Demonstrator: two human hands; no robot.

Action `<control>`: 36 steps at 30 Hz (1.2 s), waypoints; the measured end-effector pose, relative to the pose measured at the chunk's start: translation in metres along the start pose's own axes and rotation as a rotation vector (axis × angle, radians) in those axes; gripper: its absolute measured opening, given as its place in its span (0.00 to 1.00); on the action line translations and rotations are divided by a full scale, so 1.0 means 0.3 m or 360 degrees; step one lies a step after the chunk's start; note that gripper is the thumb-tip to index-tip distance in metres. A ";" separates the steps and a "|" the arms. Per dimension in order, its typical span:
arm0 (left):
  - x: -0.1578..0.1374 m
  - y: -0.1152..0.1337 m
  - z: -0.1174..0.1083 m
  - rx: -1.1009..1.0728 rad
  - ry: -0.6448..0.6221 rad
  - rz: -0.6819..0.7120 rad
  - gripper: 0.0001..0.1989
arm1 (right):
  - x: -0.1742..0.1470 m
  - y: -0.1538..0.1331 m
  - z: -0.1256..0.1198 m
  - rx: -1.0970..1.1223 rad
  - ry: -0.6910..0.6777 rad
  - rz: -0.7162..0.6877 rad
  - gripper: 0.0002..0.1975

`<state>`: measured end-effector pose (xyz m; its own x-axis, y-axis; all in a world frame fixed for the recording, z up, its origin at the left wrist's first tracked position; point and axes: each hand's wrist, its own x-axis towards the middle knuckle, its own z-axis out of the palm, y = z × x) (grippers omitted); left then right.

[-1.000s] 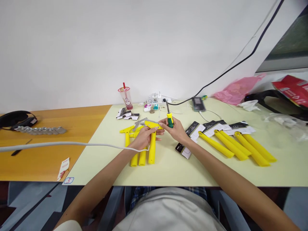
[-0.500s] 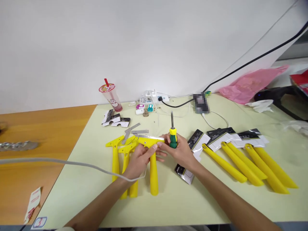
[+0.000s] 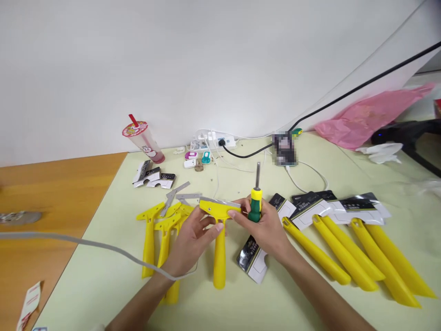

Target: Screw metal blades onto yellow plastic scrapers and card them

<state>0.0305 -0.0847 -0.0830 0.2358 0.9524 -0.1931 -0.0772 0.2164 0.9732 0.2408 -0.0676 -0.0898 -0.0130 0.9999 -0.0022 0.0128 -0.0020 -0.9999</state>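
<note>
A yellow scraper point(image 3: 219, 262) with a metal blade along its top edge is held upright in front of me, handle down. My left hand point(image 3: 191, 239) is closed round the neck of it from the left. My right hand point(image 3: 268, 230) grips a green-and-yellow screwdriver point(image 3: 255, 205), shaft pointing up, while its thumb presses on the right end of the scraper's head. A screw shows in the left side of that head. Left of my left hand lie several yellow scraper handles point(image 3: 149, 243), partly covered by my arm. Loose flat blades point(image 3: 177, 191) lie behind them.
At right, several yellow scrapers point(image 3: 330, 253) lie with black-and-white cards point(image 3: 312, 209). Another card point(image 3: 253, 257) lies under my right wrist. Behind are a power strip point(image 3: 225, 141), a plastic cup point(image 3: 146, 142) and a pink bag point(image 3: 372, 117). A grey cable point(image 3: 103, 248) crosses my left forearm.
My view has shifted slightly. My left hand has slid a little lower on the scraper, and my right thumb has moved onto the front of its head. The screwdriver stays in my right hand.
</note>
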 end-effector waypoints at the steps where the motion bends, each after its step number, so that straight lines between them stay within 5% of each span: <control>1: -0.009 0.009 0.012 0.0067 0.0073 0.0083 0.29 | -0.007 0.000 -0.018 0.0027 0.0033 0.0000 0.29; 4: -0.034 0.027 0.040 0.0477 0.0243 0.0476 0.45 | -0.023 0.010 -0.052 0.0133 0.0146 0.0046 0.30; 9: -0.034 0.033 0.058 0.1146 0.0132 0.0927 0.44 | -0.024 0.032 -0.050 0.0345 0.0285 0.0109 0.31; 16: 0.034 0.006 -0.024 0.0825 0.0103 0.0611 0.37 | -0.003 0.034 -0.042 0.0516 0.0402 -0.0036 0.28; 21: 0.083 -0.023 -0.133 0.1416 -0.0277 0.0654 0.20 | 0.035 -0.004 -0.021 0.0637 0.0416 -0.0040 0.30; 25: 0.090 -0.055 -0.163 0.1759 -0.0387 0.0687 0.19 | 0.053 -0.002 -0.010 0.0752 0.0398 0.0088 0.35; 31: 0.106 -0.060 -0.171 0.1872 -0.0400 0.0615 0.17 | 0.046 0.045 -0.019 0.0805 0.0460 0.0168 0.36; 36: 0.167 -0.064 -0.181 0.1737 -0.0496 0.0543 0.05 | 0.045 0.049 -0.022 0.0794 0.0487 0.0173 0.37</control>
<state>-0.0087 -0.0297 -0.1182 0.6005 0.7995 -0.0115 0.6503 -0.4799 0.5889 0.2474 -0.0541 -0.1046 0.2516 0.9518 -0.1754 -0.4746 -0.0366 -0.8795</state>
